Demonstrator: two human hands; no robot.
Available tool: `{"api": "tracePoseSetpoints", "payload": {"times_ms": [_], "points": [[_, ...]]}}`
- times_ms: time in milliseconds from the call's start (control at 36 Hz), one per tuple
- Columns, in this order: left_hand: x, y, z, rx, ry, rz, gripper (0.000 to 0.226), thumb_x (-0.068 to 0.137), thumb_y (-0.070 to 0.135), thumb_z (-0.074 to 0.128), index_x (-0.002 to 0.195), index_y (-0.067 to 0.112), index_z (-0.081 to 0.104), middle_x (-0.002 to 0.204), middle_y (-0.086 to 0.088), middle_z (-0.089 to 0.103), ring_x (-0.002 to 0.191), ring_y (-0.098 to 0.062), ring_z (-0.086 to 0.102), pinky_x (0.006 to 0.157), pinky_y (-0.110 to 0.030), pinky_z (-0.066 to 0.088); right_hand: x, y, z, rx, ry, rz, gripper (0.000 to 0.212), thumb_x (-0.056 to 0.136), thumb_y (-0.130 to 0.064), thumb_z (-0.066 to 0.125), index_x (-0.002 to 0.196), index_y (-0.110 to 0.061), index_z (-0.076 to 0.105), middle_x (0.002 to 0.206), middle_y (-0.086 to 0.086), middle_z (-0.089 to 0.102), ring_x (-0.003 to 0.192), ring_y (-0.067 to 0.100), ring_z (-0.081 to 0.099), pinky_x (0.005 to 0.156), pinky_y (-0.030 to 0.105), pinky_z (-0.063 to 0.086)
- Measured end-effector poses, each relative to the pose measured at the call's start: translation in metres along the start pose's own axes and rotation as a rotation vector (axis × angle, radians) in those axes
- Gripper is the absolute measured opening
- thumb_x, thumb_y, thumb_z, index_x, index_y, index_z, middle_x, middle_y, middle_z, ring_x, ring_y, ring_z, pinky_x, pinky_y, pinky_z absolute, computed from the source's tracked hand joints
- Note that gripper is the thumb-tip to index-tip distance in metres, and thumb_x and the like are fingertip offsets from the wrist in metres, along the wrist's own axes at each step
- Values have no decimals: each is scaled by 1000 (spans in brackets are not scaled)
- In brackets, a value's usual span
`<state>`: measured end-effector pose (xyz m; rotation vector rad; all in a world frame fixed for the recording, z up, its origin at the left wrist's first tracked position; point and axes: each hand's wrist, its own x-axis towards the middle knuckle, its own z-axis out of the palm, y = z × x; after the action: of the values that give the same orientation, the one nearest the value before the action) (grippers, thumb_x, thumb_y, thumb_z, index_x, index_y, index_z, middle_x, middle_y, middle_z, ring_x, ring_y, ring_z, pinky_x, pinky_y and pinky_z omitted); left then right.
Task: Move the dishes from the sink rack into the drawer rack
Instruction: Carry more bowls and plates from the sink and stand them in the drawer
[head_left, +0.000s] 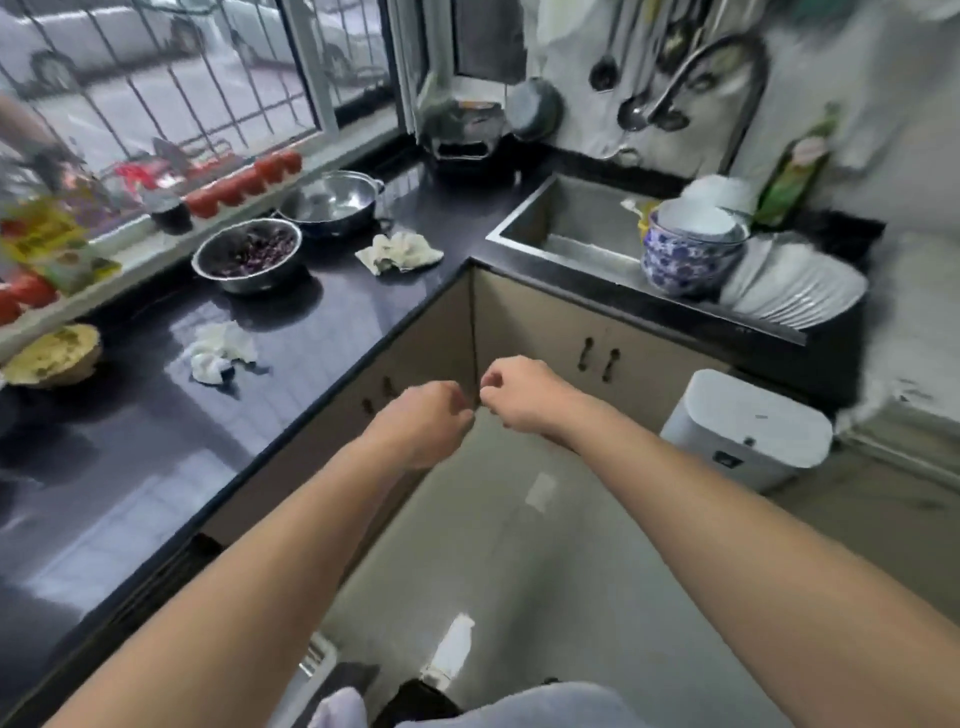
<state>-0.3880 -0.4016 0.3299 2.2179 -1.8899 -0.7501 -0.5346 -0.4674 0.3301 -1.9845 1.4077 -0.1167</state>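
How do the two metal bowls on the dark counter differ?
The near metal bowl holds dark purple pieces; the far metal bowl looks empty. The far one has side handles; the near one has a plain rim. The near one looks smaller. Both are shiny steel, upright on the counter.

Far up and right of the right grip, the stacked plates blur together, their rack hidden. Up-left of the left grip, packets at the frame's edge smear unreadably. Both grips' fingertips curl from sight.
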Motion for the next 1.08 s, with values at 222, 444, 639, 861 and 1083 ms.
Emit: {"api": "tracePoseSetpoints", "payload": {"times_ms": [222, 444, 639, 861, 1083], "points": [[98, 83, 33, -12, -103, 114, 19, 96, 37, 54, 105, 25, 66, 112, -3, 71, 104, -28, 64, 89, -37, 53, 28, 110, -59, 109, 80, 250, 17, 93, -20, 51, 87, -26, 66, 105, 7, 75, 99, 28, 70, 91, 39, 56], [225, 130, 33, -149, -159, 229, 10, 98, 32, 54, 95, 29, 63, 101, 6, 69, 87, -19, 64, 66, -24, 47, 100, 178, -141, 179, 240, 441, 19, 90, -24, 50, 81, -26, 68, 94, 3, 76, 92, 29, 72, 90, 45, 59], [318, 172, 17, -123, -247, 284, 14, 96, 30, 58, 85, 29, 67, 89, 10, 70, 90, -18, 64, 81, -28, 48, 131, 231, -194, 349, 388, 594, 24, 92, -17, 50, 87, -12, 73, 88, 5, 77, 82, 26, 76, 83, 38, 61], [391, 218, 16, -201, -219, 266, 11, 97, 31, 57, 90, 29, 65, 86, 7, 72, 86, -20, 71, 83, -35, 57, 200, 287, -236, 426, 403, 572, 23, 89, -14, 48, 72, -11, 63, 76, 6, 66, 67, 23, 59, 67, 37, 55], [426, 255, 15, -255, -98, 98, 18, 95, 33, 53, 91, 24, 69, 83, 5, 73, 82, -22, 70, 81, -35, 57, 278, 357, -334, 110, 647, 573, 33, 96, -15, 52, 126, -11, 65, 130, 15, 64, 114, 37, 60, 91, 38, 49]]}}
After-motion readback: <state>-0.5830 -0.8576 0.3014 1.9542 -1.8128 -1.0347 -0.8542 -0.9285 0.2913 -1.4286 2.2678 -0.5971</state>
